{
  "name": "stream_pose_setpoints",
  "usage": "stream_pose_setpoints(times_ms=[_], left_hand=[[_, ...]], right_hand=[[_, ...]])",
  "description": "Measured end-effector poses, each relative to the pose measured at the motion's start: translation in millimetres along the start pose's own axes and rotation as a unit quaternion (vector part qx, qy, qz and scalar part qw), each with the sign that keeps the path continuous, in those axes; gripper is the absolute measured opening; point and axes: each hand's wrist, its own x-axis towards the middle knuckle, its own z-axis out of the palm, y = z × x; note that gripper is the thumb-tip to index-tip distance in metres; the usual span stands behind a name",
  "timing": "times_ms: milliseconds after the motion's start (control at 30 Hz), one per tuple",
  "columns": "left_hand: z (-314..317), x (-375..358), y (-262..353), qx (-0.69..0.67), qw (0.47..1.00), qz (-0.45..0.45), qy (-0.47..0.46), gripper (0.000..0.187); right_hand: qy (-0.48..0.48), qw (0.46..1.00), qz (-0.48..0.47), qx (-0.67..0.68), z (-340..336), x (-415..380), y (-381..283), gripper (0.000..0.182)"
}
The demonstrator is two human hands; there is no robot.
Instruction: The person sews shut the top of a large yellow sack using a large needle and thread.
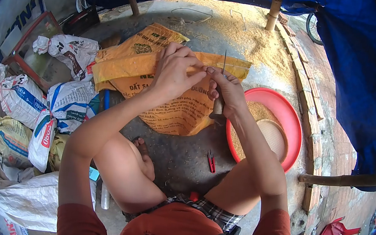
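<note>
Blue tarpaulin (360, 91) hangs beyond a grey floor (182, 161), where an orange sack (165, 107) lies below both hands, its folded band running side to side, its face creased and dark-printed. Nearer its middle, the left hand (175, 71) brings thumb and fingers together, contents unclear; the right hand (226, 90) grips a knife (218, 106), blade pointing away.

Smallest print on the orange sack (174, 116) is too tiny to read, and the left hand (177, 71) blocks some lettering. No clue what's between the fingertips (210, 69) over it. Near the sack's right end, the right hand (228, 89) hides a pointed tool (218, 106) partway; farther right, the forearm (260, 143) covers some red tray (292, 118).
</note>
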Motion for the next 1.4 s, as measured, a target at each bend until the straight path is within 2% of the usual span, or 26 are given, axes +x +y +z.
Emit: stream_pose_setpoints(times_ms=[200, 333, 400, 467, 500, 567, 600, 667, 700, 800, 833, 900, 933, 967, 1033, 1067, 1133, 1200, 1267, 1333, 1367, 1400], left_hand=[[2.0, 4.6, -2.0, -0.04, 0.999, -0.03, -0.013, 0.015], [-8.8, 9.9, -5.4, -0.062, 0.995, -0.054, -0.055, 0.013], [-20.7, 15.2, -10.5, -0.074, 0.993, -0.058, -0.069, 0.013], [-38.6, 21.3, -16.7, -0.312, 0.93, -0.139, -0.138, 0.017], [-50.9, 22.0, -17.0, -0.312, 0.929, -0.14, -0.138, 0.017], [-80.3, 23.7, -18.1, -0.442, 0.871, -0.177, -0.125, 0.021], [-93.7, 22.8, -21.6, -0.442, 0.87, -0.177, -0.126, 0.021], [-118.7, 19.4, -30.6, -0.535, 0.829, -0.125, -0.107, 0.015], [-129.9, 17.2, -33.1, -0.535, 0.829, -0.124, -0.107, 0.015], [-150.3, 5.3, -40.8, -0.586, 0.798, 0.038, -0.135, 0.022], [-157.3, 0.7, -44.7, -0.586, 0.798, 0.036, -0.135, 0.022], [-174.6, -4.3, -42.8, -0.531, 0.802, 0.12, -0.245, 0.022], [-180.4, -6.6, -38.3, -0.426, 0.849, 0.155, -0.271, 0.019], [-181.4, -8.6, -34.2, -0.426, 0.85, 0.154, -0.27, 0.019], [-180.4, -11.2, -28.5, -0.188, 0.927, 0.016, -0.323, 0.014], [-168.3, -10.1, -30.3, -0.177, 0.943, -0.054, -0.275, 0.012], [-139.1, 2.0, -40.6, -0.13, 0.973, -0.096, -0.165, 0.016], [-105.6, 16.0, -51.1, -0.233, 0.966, -0.07, -0.089, 0.022], [-80.3, 31.6, -51.2, -0.244, 0.963, -0.056, -0.097, 0.028], [-54.4, 48.4, -55.7, -0.185, 0.967, -0.039, -0.172, 0.033], [-41.0, 54.8, -56.3, -0.188, 0.967, -0.04, -0.168, 0.033], [-26.9, 60.3, -56.4, -0.189, 0.957, -0.057, -0.213, 0.042]], right_hand=[[0.002, 1.0, -0.012, 0.008, -0.2, -1.3, 0.6, 0.012], [0.004, 1.0, -0.026, 0.0, -3.9, 2.4, 3.9, 0.011], [0.025, 0.998, -0.041, -0.047, -3.6, 3.6, 6.0, 0.012], [0.014, 0.996, -0.06, -0.057, -5.4, 6.3, 9.2, 0.013], [0.003, 0.995, -0.079, -0.068, -5.9, 6.8, 10.4, 0.014], [0.014, 0.992, -0.086, -0.096, -3.3, 5.2, 8.6, 0.014], [0.027, 0.987, -0.093, -0.125, -2.4, 4.5, 8.1, 0.015], [0.026, 0.983, -0.109, -0.143, -3.3, 5.3, 10.3, 0.015], [0.023, 0.979, -0.124, -0.162, -3.5, 5.6, 10.9, 0.016], [0.03, 0.971, -0.144, -0.188, 0.0, 3.2, 11.0, 0.016], [0.029, 0.971, -0.142, -0.188, 0.4, 2.9, 11.2, 0.016], [0.027, 0.953, -0.166, -0.253, -0.8, 2.2, 10.0, 0.017], [0.025, 0.953, -0.165, -0.254, -0.1, 1.4, 8.9, 0.017], [0.037, 0.941, -0.177, -0.287, 0.9, 0.1, 7.2, 0.018], [0.047, 0.927, -0.188, -0.321, 1.6, -2.5, 2.1, 0.019], [0.047, 0.92, -0.168, -0.35, 1.0, -4.1, -0.7, 0.021], [0.038, 0.912, -0.147, -0.382, 1.1, -4.3, -1.5, 0.022], [0.032, 0.904, -0.134, -0.405, 1.1, -5.2, 0.1, 0.023], [0.022, 0.899, -0.15, -0.41, -1.6, -2.0, 7.9, 0.025], [0.013, 0.895, -0.164, -0.414, -1.9, -2.2, 10.5, 0.028], [0.016, 0.886, -0.167, -0.431, -1.4, -2.7, 10.7, 0.028], [0.019, 0.877, -0.169, -0.449, -1.2, -2.8, 10.8, 0.028]])
